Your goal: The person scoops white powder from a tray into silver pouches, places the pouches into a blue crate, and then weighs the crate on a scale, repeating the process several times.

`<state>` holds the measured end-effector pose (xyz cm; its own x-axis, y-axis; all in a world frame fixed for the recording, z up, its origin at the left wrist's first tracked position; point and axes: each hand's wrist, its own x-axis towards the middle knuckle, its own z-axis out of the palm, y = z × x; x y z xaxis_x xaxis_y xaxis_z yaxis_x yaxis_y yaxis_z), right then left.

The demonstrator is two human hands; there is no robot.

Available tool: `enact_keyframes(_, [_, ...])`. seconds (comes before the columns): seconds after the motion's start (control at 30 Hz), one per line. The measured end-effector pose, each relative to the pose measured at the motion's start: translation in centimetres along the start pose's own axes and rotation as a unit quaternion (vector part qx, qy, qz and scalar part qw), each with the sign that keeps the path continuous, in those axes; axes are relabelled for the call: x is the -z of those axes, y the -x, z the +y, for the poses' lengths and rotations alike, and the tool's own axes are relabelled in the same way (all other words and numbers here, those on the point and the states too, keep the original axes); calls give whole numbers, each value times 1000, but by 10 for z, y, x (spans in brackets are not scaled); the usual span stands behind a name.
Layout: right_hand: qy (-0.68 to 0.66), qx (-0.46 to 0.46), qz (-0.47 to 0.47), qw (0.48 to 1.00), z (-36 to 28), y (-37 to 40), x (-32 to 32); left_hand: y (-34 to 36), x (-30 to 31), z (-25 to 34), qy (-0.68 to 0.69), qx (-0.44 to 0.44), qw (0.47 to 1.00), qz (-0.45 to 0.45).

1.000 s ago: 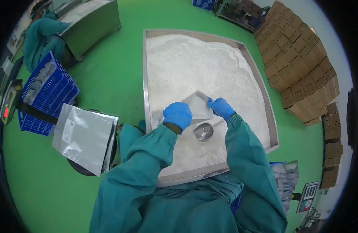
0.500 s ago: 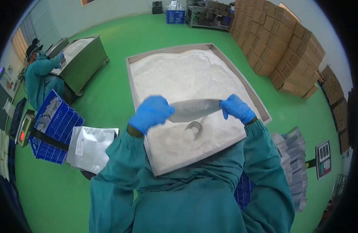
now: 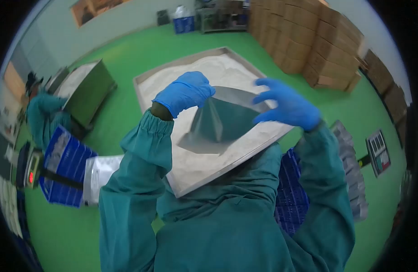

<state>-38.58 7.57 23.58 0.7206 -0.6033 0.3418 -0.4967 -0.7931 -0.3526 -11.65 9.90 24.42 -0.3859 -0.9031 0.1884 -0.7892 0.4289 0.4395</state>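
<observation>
In the head view, my left hand [image 3: 186, 94], in a blue glove, is closed on the upper left edge of a silver foil bag [image 3: 224, 120]. The bag hangs tilted over a metal tray [image 3: 139, 93] holding white powder [image 3: 202, 165]. My right hand [image 3: 290, 105], gloved too, is off the bag, its fingers spread beside the bag's right edge. The curved scoop seen earlier in the powder is now hidden behind the bag.
Left stand a blue crate [image 3: 64, 170], a filled silver bag [image 3: 98, 174] and a scale display [image 3: 33, 170]. To the right are another blue crate [image 3: 291, 195], stacked foil bags [image 3: 352, 174] and a scale display [image 3: 379, 153]. Cartons [image 3: 304, 41] rise behind; a co-worker [image 3: 43, 111] sits far left.
Both hands held the bag's ends before; my right hand has let go and opened. My left hand has risen with the bag, which now hangs tilted. The whole view has shifted.
</observation>
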Motion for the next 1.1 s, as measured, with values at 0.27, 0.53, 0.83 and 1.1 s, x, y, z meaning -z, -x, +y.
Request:
enact_keyframes(0.27, [92,-37,-89,991,-57,16,91,-16,72,-20,230,39,916,326])
enact_keyframes(0.53, [336,-438,53,832,-176,166,251,-24,-27,19,255,71,956,124])
enact_keyframes(0.83, [387,-660,58,641,-77,369,274,-48,-78,26,279,75,954,74])
enact_keyframes(1.1, [363,-685,-23,631,26,552,27,-61,-103,-25,285,108,946,113])
